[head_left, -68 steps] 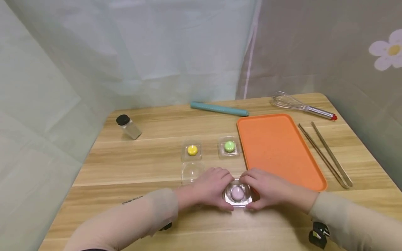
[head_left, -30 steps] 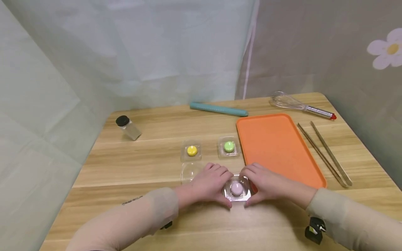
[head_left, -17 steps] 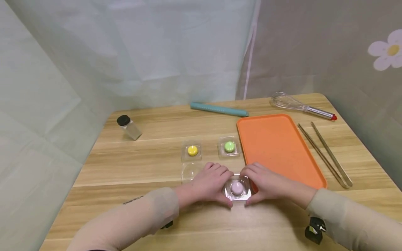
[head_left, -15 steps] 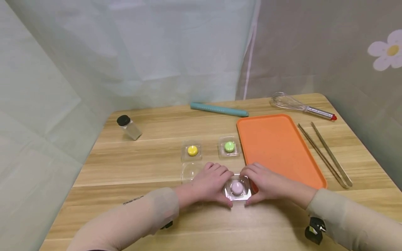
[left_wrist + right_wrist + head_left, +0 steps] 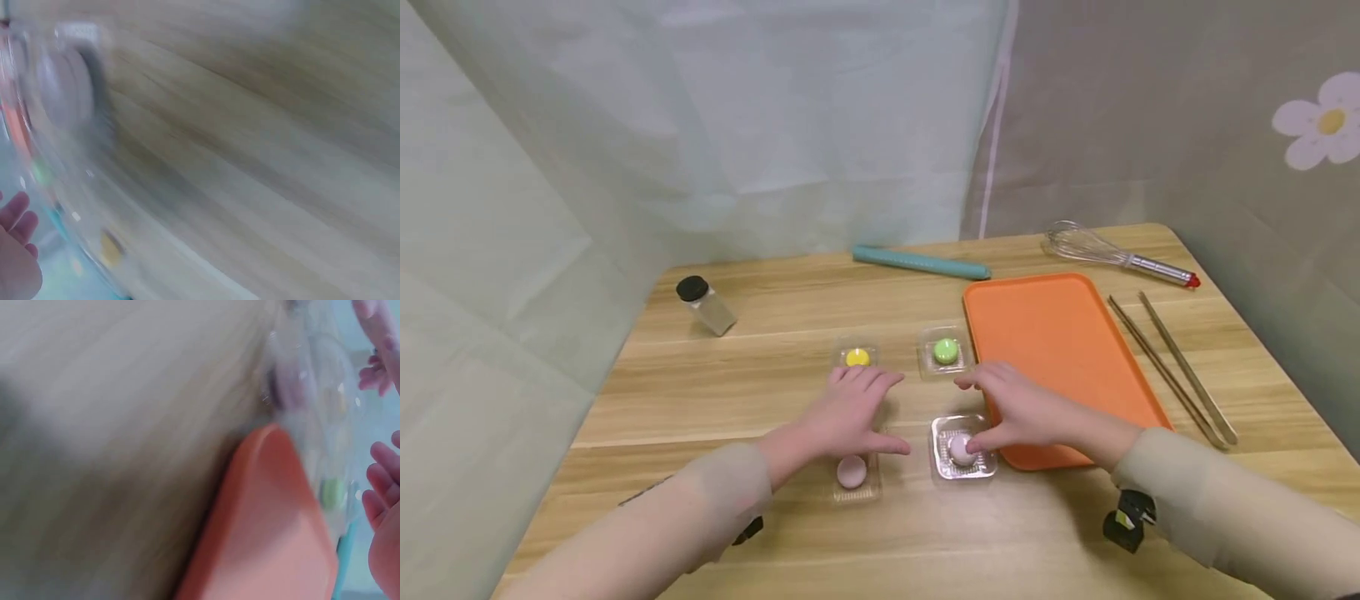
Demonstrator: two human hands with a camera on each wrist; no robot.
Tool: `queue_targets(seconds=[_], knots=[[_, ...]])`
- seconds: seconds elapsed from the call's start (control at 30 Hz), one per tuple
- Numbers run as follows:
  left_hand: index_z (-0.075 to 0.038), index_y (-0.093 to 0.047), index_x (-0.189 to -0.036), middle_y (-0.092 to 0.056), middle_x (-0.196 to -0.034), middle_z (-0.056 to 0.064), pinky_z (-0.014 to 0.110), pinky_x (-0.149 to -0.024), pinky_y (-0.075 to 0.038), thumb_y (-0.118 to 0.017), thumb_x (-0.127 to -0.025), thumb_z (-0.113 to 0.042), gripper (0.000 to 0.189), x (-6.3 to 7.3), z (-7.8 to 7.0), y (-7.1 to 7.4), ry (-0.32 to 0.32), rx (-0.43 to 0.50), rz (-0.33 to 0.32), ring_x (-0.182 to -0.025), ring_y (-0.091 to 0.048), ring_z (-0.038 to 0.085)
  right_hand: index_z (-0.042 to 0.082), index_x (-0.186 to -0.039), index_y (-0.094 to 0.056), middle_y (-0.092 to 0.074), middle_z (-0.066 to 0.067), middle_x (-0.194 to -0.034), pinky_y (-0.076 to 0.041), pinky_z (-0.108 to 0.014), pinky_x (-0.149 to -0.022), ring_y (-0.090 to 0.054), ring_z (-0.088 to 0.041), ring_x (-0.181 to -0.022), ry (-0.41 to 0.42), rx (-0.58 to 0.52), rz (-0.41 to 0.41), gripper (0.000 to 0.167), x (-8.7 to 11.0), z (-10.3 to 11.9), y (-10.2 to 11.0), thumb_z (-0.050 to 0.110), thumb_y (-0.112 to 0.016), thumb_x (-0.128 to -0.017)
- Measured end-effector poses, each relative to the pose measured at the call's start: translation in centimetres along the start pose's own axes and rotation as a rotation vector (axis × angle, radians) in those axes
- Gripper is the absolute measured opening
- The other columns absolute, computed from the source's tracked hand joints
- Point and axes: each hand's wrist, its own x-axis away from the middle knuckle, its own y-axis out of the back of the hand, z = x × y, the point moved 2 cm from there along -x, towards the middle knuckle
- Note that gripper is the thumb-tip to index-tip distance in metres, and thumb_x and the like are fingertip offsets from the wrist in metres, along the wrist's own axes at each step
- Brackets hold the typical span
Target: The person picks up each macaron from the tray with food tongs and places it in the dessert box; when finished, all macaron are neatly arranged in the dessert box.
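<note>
My left hand (image 5: 848,412) is held over the left side of the table with fingers spread and nothing in its grasp. Under and in front of it lies a pink macaron (image 5: 852,472) in a clear plastic box, partly hidden by the hand. My right hand (image 5: 1022,410), also spread and holding nothing, hovers beside a clear box (image 5: 964,475) with a lilac-pink macaron (image 5: 959,450) in it; its thumb overlaps the macaron in the head view. Farther back, a yellow macaron (image 5: 857,357) and a green macaron (image 5: 946,351) sit in clear boxes. Both wrist views are blurred.
An orange tray (image 5: 1052,333) lies to the right, its near left corner under my right hand in the head view. Steel tongs (image 5: 1180,367) lie right of it, a whisk (image 5: 1120,254) behind. A teal rolling pin (image 5: 921,262) and black-lidded jar (image 5: 706,305) are at the back.
Both hands have let go of the near right box. The left hand has swung left and opened, and the right has lifted back a little. The near left pink macaron has come into view.
</note>
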Motion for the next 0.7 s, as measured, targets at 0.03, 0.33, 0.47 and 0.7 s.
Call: queue_targets(seconds=[0.03,0.33,0.47,0.7], knots=[[-0.009,-0.041,-0.139,-0.048,-0.133,0.010,0.047,-0.095,-0.029,-0.063,-0.069,-0.071,0.096,0.3,0.5,0.0,0.013,0.008,-0.003,-0.120,-0.042,0.028,0.004,-0.129,-0.047,-0.054,-0.008,-0.121,-0.039,-0.044,-0.095,-0.047,-0.025,-0.113,0.006,0.003,0.001,0.079,-0.6,0.2,0.0,0.050,-0.077,-0.071],[-0.010,-0.046,-0.136,-0.051,-0.129,0.012,0.050,-0.095,-0.031,-0.070,-0.070,-0.062,0.087,2.5,3.7,0.2,0.061,0.056,-0.073,-0.119,-0.044,0.032,0.005,-0.134,-0.045,-0.052,-0.009,-0.127,-0.035,-0.044,-0.101,-0.046,-0.026,-0.118,-0.077,0.019,0.090,0.078,-5.0,2.3,-1.0,0.048,-0.074,-0.075],[-0.008,-0.049,-0.133,-0.053,-0.127,0.013,0.051,-0.097,-0.031,-0.072,-0.070,-0.060,0.084,3.2,5.1,0.4,0.084,0.061,-0.099,-0.118,-0.045,0.032,0.004,-0.135,-0.044,-0.053,-0.009,-0.125,-0.037,-0.044,-0.097,-0.045,-0.028,-0.116,-0.094,0.065,0.118,0.081,-6.1,2.7,-1.9,0.049,-0.074,-0.074],[-0.002,-0.046,-0.133,-0.058,-0.114,0.011,0.049,-0.093,-0.039,-0.078,-0.070,-0.047,0.084,4.5,7.1,0.3,0.123,0.223,-0.086,-0.106,-0.053,0.028,0.005,-0.135,-0.044,-0.056,-0.009,-0.123,-0.035,-0.045,-0.098,-0.045,-0.030,-0.116,-0.110,0.105,0.181,0.080,-7.3,3.3,-2.5,0.049,-0.073,-0.075]])
